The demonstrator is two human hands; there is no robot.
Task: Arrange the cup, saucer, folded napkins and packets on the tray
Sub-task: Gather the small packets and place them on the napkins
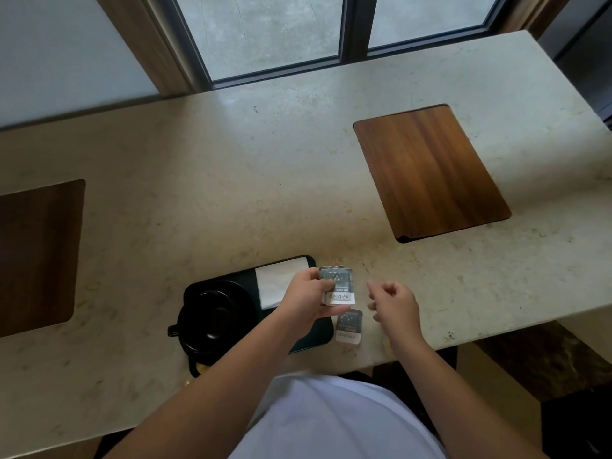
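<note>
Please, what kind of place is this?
Probably a hotel room or lounge, though that is a guess. A long stone counter runs under a window, with wooden panels inset, and a black tea tray carries cup, napkin and packets.

Dim daylight enters from the window (281, 31); edges bow with wide-angle distortion, detail slightly soft.

Café or hotel lounge: stone counter (231, 167), inset wooden boards (430, 170), window (275, 31).
</note>
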